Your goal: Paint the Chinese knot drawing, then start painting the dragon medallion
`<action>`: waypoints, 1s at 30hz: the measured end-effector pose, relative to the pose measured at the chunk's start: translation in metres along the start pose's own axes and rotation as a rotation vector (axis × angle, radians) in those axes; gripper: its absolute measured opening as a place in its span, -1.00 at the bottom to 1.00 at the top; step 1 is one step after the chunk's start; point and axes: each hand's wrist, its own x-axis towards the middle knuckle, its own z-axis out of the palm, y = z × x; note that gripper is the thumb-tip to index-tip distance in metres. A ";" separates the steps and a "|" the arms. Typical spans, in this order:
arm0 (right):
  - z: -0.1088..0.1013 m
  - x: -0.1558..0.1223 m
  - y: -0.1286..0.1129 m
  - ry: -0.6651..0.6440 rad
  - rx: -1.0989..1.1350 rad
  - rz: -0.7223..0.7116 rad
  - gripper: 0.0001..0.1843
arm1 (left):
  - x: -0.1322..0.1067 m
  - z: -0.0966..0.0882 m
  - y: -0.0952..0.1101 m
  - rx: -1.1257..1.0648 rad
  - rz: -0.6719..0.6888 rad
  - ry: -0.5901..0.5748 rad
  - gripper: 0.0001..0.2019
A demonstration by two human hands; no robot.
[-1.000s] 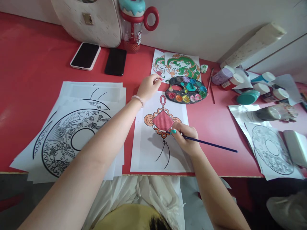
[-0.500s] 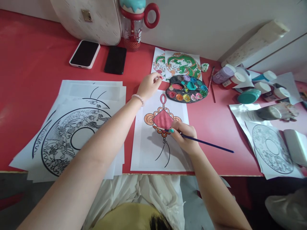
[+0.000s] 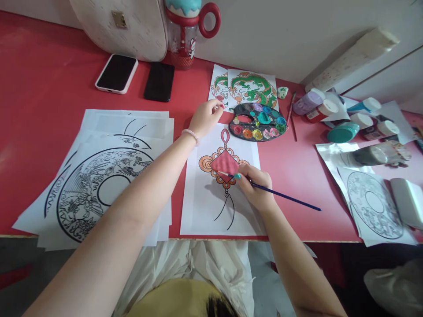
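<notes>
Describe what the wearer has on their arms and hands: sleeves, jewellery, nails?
Both forearms are bare, with no sleeves in view. The left hand has a pale pink bead bracelet at its wrist. The right hand shows teal-painted fingernails. No rings, watch or gloves are visible.

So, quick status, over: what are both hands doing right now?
Right hand gripping paintbrush, tip on knot drawing. Left hand on top edge of sheet. Palette close by, nothing blocking.
</notes>
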 end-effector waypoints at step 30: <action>-0.003 -0.008 0.002 0.006 0.038 0.028 -0.62 | 0.000 0.000 0.000 -0.014 -0.008 -0.011 -0.84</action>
